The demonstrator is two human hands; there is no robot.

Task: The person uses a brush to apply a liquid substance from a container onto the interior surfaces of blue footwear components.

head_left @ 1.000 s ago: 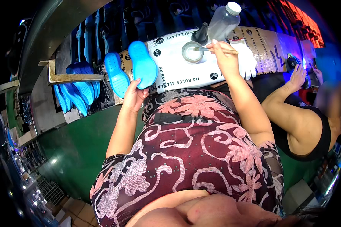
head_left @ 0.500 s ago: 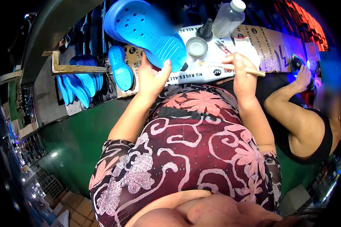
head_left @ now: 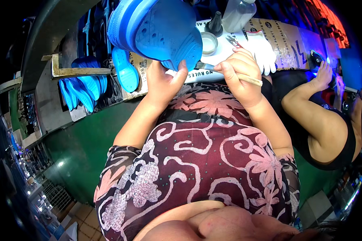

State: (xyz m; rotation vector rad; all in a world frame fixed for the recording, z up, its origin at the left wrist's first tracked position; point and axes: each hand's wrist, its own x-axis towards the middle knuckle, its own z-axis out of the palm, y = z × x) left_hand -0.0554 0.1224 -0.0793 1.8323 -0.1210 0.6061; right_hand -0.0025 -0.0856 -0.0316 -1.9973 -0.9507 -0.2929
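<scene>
- the left hand (head_left: 163, 82) grasps the sole (head_left: 165, 38) by its near end, thumb on the near face, the other fingers mostly hidden behind; this grip seems meant to tilt the piece up and bare its edge to the right hand
- the right hand (head_left: 241, 74) pinches the brush (head_left: 250, 79) between thumb and fingers, handle slanting out past the palm; held this way, the bristles seem steered toward the sole's near end
- the sole rises beyond the left hand, its bulk up and to the left of the right hand; the brush tip meets its near edge between the two hands, though actual contact is hard to tell
- the jar (head_left: 216, 47) stands beyond the right hand, a little to its left, probably so the brush can reach it easily; the snips (head_left: 234, 41) lie just past the right fingers
- the black bottle (head_left: 215, 27) and clear bottle (head_left: 237, 18) stand farther beyond the right hand, perhaps to leave room for it; the glove (head_left: 262, 50) lies to its right
- a spare sole (head_left: 126, 71) lies left of the left hand, near but apart
</scene>
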